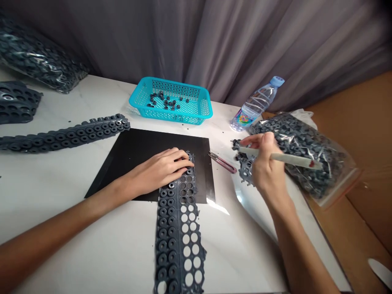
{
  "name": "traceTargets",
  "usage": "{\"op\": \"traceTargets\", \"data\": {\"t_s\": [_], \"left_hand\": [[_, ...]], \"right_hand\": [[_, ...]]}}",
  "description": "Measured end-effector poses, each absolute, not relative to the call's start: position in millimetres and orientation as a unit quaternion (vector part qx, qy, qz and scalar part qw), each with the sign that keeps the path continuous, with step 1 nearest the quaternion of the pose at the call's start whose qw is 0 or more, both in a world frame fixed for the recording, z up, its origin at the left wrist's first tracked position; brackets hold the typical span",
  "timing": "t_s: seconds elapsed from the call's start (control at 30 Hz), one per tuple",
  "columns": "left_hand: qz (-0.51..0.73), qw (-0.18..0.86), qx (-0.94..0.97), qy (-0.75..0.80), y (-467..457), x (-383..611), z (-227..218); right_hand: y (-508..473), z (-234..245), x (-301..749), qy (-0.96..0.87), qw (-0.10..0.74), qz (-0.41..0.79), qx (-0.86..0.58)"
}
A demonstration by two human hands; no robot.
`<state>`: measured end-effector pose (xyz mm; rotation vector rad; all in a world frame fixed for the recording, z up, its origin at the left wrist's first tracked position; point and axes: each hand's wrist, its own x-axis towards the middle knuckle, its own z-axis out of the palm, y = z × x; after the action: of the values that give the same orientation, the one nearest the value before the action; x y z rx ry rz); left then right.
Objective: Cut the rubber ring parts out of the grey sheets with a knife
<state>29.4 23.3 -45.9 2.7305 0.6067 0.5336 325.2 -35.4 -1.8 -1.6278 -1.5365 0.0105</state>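
My left hand (pixel 162 167) lies flat, fingers stretched out, on the far end of a long grey rubber strip (pixel 177 228) full of small rings and punched holes. That end of the strip rests on a black mat (pixel 137 151). My right hand (pixel 265 165) is closed round a white stick-like tool (pixel 294 159), its tip toward a small grey rubber scrap (pixel 245 167) by the hand. Small pink snips (pixel 223 162) lie at the mat's right edge, between the two hands.
A turquoise basket (pixel 171 102) at the back holds several loose grey rings. More rubber strips (pixel 67 134) lie at the left, with a full bag (pixel 36 57) behind. A clear bag of grey parts (pixel 309 155) and a water bottle (pixel 255 104) stand at the right. A white object (pixel 381 271) sits bottom right.
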Motion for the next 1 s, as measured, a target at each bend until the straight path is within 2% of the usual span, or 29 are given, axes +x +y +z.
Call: {"op": "traceTargets", "data": {"t_s": [0.03, 0.1, 0.23, 0.33, 0.6, 1.0], "left_hand": [[0.186, 0.140, 0.950, 0.210, 23.1, 29.7, -45.7], [0.185, 0.139, 0.949, 0.214, 22.8, 30.8, -45.0], [0.193, 0.167, 0.941, 0.221, 24.2, 32.7, -45.8], [0.199, 0.192, 0.933, 0.230, 25.6, 33.0, -48.8], [0.209, 0.213, 0.921, 0.251, 22.5, 34.9, -48.7], [0.231, 0.250, 0.902, 0.266, 23.7, 36.0, -54.1]], "right_hand": [[-37.1, -3.7, 313.3, -0.606, 0.472, 0.117, -0.629], [-40.5, -8.7, 294.1, -0.588, 0.477, 0.280, -0.589], [-42.9, -21.2, 276.0, -0.549, 0.454, 0.435, -0.551], [-42.6, -28.3, 272.4, -0.533, 0.439, 0.463, -0.555], [-45.1, -35.7, 261.9, -0.560, 0.422, 0.439, -0.561], [-40.4, -51.1, 263.1, -0.539, 0.442, 0.487, -0.527]]}}
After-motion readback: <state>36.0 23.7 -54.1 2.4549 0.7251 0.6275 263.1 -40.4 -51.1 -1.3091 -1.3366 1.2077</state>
